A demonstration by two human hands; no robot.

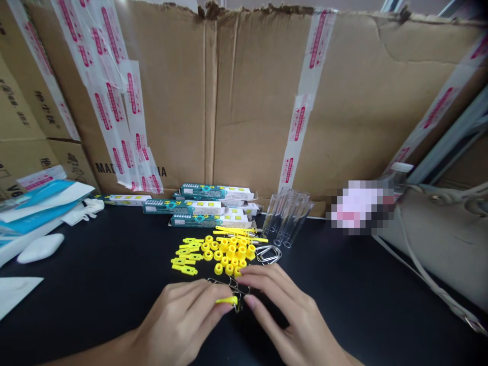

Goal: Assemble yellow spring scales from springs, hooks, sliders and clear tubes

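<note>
My left hand (pixel 183 320) pinches a small yellow plastic piece (pixel 227 300) over the black table (pixel 114 284). My right hand (pixel 285 315) meets it from the right, fingers closed on a thin wire clip (pixel 232 288) that the yellow piece touches. Just beyond the fingers lies a pile of yellow plastic rings and flat tabs (pixel 217 251), with more wire clips (pixel 269 254) at its right edge. Several clear plastic tubes (pixel 290 218) lean behind the clips. Green and white small boxes (pixel 206 206) are stacked behind the pile.
A wall of taped cardboard (pixel 247 101) closes off the back. Blue and white packets (pixel 38 203) and a white oval object (pixel 40 247) sit at the left. A beige bag (pixel 438 234) with a strap lies at the right.
</note>
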